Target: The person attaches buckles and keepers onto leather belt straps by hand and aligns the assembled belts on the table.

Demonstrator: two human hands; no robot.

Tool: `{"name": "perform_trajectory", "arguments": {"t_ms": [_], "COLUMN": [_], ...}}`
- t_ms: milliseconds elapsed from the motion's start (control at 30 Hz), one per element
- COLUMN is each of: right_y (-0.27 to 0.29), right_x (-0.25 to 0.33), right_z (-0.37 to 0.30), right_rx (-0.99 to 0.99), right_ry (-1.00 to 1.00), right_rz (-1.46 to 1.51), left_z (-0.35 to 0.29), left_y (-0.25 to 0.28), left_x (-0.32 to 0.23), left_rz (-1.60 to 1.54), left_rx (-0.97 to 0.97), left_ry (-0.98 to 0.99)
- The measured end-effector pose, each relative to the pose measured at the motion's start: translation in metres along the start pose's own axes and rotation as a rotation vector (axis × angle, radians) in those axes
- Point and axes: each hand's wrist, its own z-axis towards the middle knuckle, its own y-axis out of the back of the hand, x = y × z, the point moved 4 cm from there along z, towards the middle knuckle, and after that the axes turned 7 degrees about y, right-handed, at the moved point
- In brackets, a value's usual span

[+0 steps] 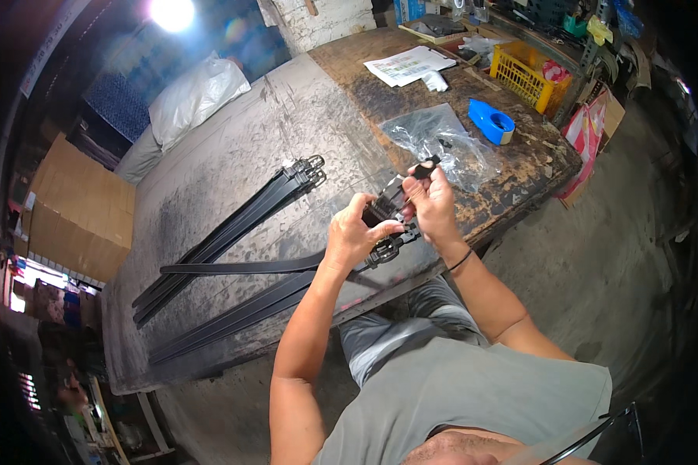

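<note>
Over the table's near edge, my left hand (353, 236) is closed around the buckle end of a black belt (240, 268), whose strap trails left across the table. My right hand (434, 208) pinches a small black piece (425, 167) between thumb and fingers, right beside that buckle end. Fingers partly cover both parts, so I cannot tell whether they are joined. Under my hands lies a bundle of black belts (236, 316) with dark buckles (384, 250) at its right end. Farther off, another belt bundle (233, 221) lies slanted, its buckles (306, 172) pointing away.
A clear plastic bag (442, 139) and a blue tape dispenser (491, 122) lie on the worn table (287, 116). Papers (407, 66) and a yellow basket (522, 76) are farther back. At the left stand a cardboard box (81, 213) and a white sack (198, 97).
</note>
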Motion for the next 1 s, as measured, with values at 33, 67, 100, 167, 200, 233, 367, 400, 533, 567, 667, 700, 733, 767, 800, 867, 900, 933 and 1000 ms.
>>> {"name": "perform_trajectory", "arguments": {"t_ms": [33, 67, 100, 167, 200, 233, 367, 400, 533, 567, 667, 700, 733, 767, 800, 867, 900, 933, 1000], "right_y": [0.006, 0.014, 0.021, 0.042, 0.053, 0.067, 0.092, 0.094, 0.090, 0.088, 0.066, 0.053, 0.040, 0.028, 0.015, 0.002, -0.001, 0.017, 0.054], "right_x": [-0.001, -0.004, -0.004, -0.011, -0.011, -0.015, -0.022, -0.025, -0.045, -0.051, -0.073, -0.082, -0.085, -0.095, -0.102, -0.101, -0.094, -0.089, -0.065], "right_z": [0.004, 0.011, 0.017, 0.030, 0.036, 0.042, 0.056, 0.058, 0.064, 0.066, 0.057, 0.050, 0.043, 0.036, 0.027, 0.017, 0.018, 0.031, 0.046], "right_rx": [-0.045, -0.102, -0.132, -0.187, -0.223, -0.233, -0.296, -0.298, -0.326, -0.326, -0.221, -0.192, -0.141, -0.103, -0.081, 0.065, 0.114, 0.054, -0.083], "right_ry": [-0.016, -0.046, -0.051, -0.080, -0.072, -0.068, -0.120, -0.127, -0.167, -0.160, -0.262, -0.310, -0.344, -0.380, -0.428, -0.387, -0.333, -0.001, 0.222], "right_rz": [0.002, 0.016, 0.013, 0.013, -0.005, -0.046, -0.137, -0.167, -0.224, -0.232, -0.245, -0.240, -0.220, -0.189, -0.207, -0.380, -0.471, -0.583, -0.757], "left_z": [-0.002, -0.005, -0.009, -0.021, -0.029, -0.038, -0.076, -0.085, -0.115, -0.121, -0.138, -0.145, -0.148, -0.158, -0.168, -0.194, -0.204, -0.197, -0.185], "left_y": [0.000, 0.001, 0.004, 0.013, 0.019, 0.024, 0.058, 0.066, 0.107, 0.120, 0.158, 0.173, 0.186, 0.203, 0.220, 0.242, 0.252, 0.250, 0.238], "left_x": [0.008, 0.020, 0.034, 0.073, 0.093, 0.117, 0.174, 0.182, 0.214, 0.222, 0.241, 0.245, 0.246, 0.256, 0.264, 0.276, 0.287, 0.283, 0.279], "left_rz": [-0.004, 0.103, 0.209, 0.268, 0.285, 0.280, 0.359, 0.388, 0.597, 0.638, 0.729, 0.818, 0.854, 0.853, 0.859, 0.956, 0.914, 0.893, 0.876], "left_rx": [-0.002, -0.056, -0.111, -0.061, -0.065, -0.059, -0.052, -0.083, -0.214, -0.220, -0.203, -0.230, -0.184, -0.173, -0.124, -0.143, -0.072, -0.120, -0.168], "left_ry": [0.004, -0.016, -0.037, 0.028, 0.039, 0.065, 0.135, 0.112, 0.114, 0.144, 0.182, 0.167, 0.215, 0.245, 0.311, 0.276, 0.423, 0.416, 0.425]}}
